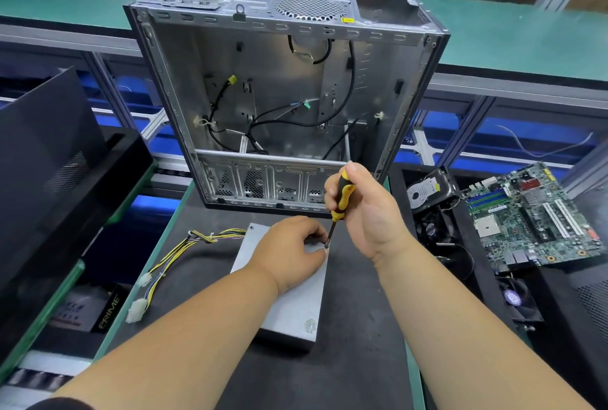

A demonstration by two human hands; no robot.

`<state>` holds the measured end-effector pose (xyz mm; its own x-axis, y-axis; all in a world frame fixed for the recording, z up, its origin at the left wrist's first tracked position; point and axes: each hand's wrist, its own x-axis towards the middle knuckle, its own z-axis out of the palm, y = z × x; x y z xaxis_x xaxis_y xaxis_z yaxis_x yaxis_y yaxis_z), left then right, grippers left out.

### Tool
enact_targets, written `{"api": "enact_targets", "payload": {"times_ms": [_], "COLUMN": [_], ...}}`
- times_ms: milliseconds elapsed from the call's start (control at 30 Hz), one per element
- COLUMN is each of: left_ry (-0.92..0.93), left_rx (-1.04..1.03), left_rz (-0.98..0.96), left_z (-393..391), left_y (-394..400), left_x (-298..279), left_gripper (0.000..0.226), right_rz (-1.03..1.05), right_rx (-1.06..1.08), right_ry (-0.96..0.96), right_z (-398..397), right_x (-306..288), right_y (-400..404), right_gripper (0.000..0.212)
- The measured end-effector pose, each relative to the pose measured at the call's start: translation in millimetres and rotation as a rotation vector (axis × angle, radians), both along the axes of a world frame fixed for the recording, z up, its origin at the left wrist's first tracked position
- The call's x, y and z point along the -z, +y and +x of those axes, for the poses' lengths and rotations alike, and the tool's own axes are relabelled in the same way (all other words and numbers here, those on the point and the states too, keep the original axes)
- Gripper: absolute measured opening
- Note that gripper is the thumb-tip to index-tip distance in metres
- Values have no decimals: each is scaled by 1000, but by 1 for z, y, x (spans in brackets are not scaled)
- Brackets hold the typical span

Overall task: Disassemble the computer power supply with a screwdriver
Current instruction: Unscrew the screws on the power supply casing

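The power supply [289,304] lies flat on the worktop [355,373], near its front middle. Its cable bundle [171,261] trails off to the left, with the plugs nearest the front edge. Behind it stands the open computer case [263,80], upright, its open side facing forward. The left hand [289,251] rests on top of the power supply; the right hand [365,209] is just right of it, holding the screwdriver [339,205] with the tip down at the unit's right rear edge. Right of the worktop lie a hard drive [424,192], a circuit board [533,215] and, nearer the front, a fan [516,297].
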<state>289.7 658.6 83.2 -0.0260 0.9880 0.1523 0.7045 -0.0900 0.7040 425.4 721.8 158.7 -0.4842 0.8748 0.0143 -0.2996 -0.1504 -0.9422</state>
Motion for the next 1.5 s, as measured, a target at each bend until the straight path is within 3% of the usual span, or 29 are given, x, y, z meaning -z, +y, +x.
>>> {"api": "enact_targets", "payload": {"times_ms": [200,500,700,800,1000,1233,1300,1433,1500], "left_ry": [18,-25,-34,-24,-18,-29,-20,-27,-36], "left_rx": [0,2,10,9,9,5,7,4,-5], "left_rz": [1,-22,-27,-27,-33,-28,-30,-33,-33], "left_z": [0,1,1,1,0,1,1,0,1], "left_y": [0,-1,-1,-1,0,-1,-1,-1,-1], "left_x": [-1,-2,-3,-2,-1,-2,-3,-3,-2], "left_gripper": [11,12,16,13,12,12,14,14,11], "right_rz": [-39,-117,-69,-44,-47,-102,-102,-57,-40], "right_rx": [9,17,-38,-26,14,-20,-33,-50,-37], "right_ry": [-79,25,32,-3,-116,-19,-5,-1,-28], "right_z": [7,-8,-5,0,4,-5,-6,-3,1], "right_x": [-7,-8,-6,-5,-10,-9,-9,-8,-6], "right_y": [3,-5,-4,-3,0,-4,-5,-6,-4], "right_gripper": [23,56,28,27,41,59,55,26,24]}}
